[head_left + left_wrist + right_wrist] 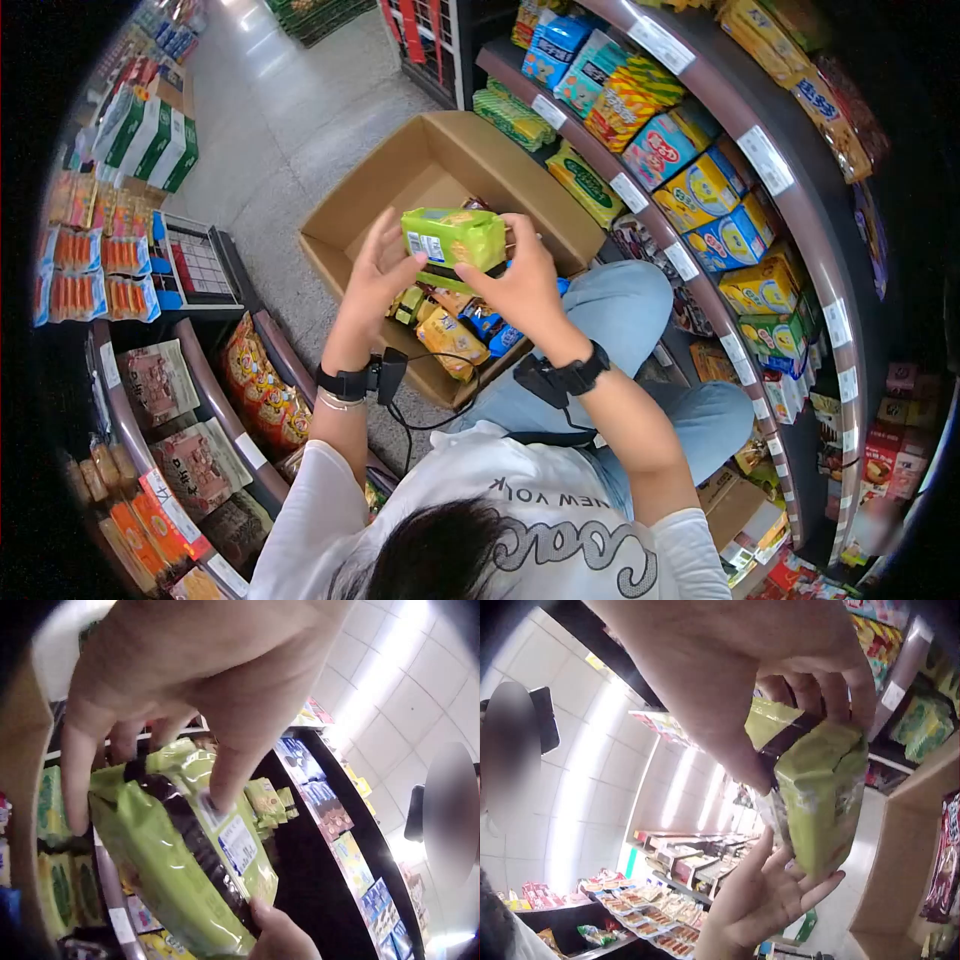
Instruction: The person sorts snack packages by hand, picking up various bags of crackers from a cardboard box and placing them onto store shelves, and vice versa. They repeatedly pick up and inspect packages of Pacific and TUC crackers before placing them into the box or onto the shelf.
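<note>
A shiny light-green snack pack [455, 238] with a dark band and a white printed label is held up over the cardboard box [350, 190]. My right hand [520, 290] grips one end, thumb on the near face and fingers behind, as the right wrist view also shows. At the opposite end, my left hand [375, 275] has its fingers extended and spread, with the thumb touching the pack by the label. In the left wrist view the green pack [172, 855] fills the space below the left palm.
Inside the box lie several snack packs, including a yellow one [450, 340] and a blue one [483, 320]. Stocked shelves [700, 75] curve along the right. On the left stand shelves of sausage packs [125, 255] and bagged snacks [260, 385]. Grey floor [290, 110] runs beyond the box.
</note>
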Demonstrator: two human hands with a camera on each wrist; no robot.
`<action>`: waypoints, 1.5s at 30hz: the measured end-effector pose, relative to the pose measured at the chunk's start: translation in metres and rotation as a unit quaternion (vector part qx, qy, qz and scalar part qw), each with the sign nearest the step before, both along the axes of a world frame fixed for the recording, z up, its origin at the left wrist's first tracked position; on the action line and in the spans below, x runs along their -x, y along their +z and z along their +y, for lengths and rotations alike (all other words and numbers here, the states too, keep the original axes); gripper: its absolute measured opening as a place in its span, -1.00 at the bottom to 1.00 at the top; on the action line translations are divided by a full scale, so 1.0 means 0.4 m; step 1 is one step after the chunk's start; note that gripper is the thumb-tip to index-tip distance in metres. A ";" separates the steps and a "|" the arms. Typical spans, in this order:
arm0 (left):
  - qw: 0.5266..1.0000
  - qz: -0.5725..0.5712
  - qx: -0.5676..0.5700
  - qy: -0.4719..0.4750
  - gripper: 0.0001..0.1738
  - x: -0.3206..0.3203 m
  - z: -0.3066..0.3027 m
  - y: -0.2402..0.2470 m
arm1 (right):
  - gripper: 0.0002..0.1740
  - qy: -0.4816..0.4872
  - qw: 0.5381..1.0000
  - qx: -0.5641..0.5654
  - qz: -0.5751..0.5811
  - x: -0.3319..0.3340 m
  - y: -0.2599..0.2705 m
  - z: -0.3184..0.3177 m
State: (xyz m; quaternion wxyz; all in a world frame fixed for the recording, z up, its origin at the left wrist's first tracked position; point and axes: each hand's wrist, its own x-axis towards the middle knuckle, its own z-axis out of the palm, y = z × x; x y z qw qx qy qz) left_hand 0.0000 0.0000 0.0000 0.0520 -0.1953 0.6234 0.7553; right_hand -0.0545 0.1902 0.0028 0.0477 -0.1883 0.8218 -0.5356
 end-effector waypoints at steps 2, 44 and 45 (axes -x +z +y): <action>0.999 0.034 0.017 -0.025 0.12 -0.015 0.020 -0.033 | -0.35 0.007 1.000 -0.002 0.004 -0.005 -0.011 -0.027; 0.923 -0.166 -0.118 0.326 -0.65 0.046 -0.251 -0.654 | -0.56 0.206 0.916 0.133 -0.318 0.121 -0.261 -0.135; 0.928 -0.155 -0.097 0.325 -0.63 0.051 -0.248 -0.681 | -0.57 0.199 0.917 0.137 -0.316 0.123 -0.256 -0.122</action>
